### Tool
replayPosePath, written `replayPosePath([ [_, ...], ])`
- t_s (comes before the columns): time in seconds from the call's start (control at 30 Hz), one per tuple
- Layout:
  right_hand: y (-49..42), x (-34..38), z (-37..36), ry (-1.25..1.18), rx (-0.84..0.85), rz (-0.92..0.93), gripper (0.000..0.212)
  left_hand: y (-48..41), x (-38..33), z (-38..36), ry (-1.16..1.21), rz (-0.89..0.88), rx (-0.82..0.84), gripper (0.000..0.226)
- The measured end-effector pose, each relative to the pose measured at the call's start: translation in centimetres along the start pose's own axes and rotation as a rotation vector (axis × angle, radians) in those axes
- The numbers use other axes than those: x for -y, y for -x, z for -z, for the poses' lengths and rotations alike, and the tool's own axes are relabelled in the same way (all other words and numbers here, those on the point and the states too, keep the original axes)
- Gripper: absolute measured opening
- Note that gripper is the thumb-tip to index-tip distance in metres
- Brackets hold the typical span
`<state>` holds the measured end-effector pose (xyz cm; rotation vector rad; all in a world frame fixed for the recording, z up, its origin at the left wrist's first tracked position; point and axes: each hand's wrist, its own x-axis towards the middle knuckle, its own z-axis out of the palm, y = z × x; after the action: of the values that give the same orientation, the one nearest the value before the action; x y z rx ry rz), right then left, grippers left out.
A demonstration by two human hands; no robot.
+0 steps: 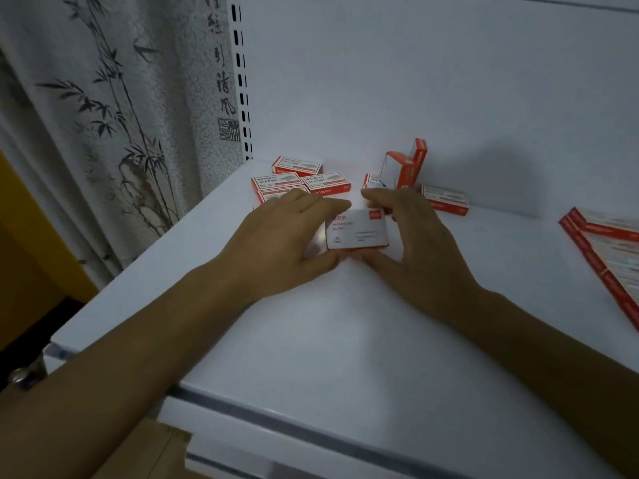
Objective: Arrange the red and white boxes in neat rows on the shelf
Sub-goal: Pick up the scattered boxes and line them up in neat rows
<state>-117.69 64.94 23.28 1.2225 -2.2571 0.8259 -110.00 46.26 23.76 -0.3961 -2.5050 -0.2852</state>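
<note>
The white shelf (345,340) fills most of the view, closed at the rear by a white back panel (432,81). A curtain printed with ink bamboo (103,133) hangs to the left, beside a slotted upright (242,81). Brown cardboard (152,451) shows below the shelf's front edge.

At the right edge lies a packed block of red and white boxes (608,243), partly out of frame. In the rear left corner, a cluster of flat boxes (276,183) lies close together, its near side hidden behind the left hand (280,236). Right of that, two boxes stand on end (411,165) against the back panel, and one flat box (446,198) lies just beside them.

One red and white box (358,229) sits mid-shelf between both hands. The left hand grasps its left end, and the right hand (418,236) grasps its right end, fingers over the far edge and thumbs at the near edge.
</note>
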Motion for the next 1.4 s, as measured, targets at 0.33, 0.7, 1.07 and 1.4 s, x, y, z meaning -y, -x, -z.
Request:
replayPosePath([
  [0.33,0.7,1.0,0.8,0.113,0.143,-0.012,0.056,-0.2,-1.1,1.3,-0.219,-0.113,0.08,0.051],
  [0.7,6.3,-1.0,11.9,0.24,0.027,0.01,0.054,-4.6,-10.9,1.7,-0.199,-0.26,0.088,0.069],
  [1.07,20.3,-11.5,30.3,0.294,0.0,-0.348,0.059,-14.8,-31.5,-9.6,0.147,-0.336,0.175,0.079],
  [1.4,27.3,-20.4,38.0,0.414,0.13,-0.471,0.061,-19.2,-42.6,-17.1,0.138,-0.279,0.264,0.08],
])
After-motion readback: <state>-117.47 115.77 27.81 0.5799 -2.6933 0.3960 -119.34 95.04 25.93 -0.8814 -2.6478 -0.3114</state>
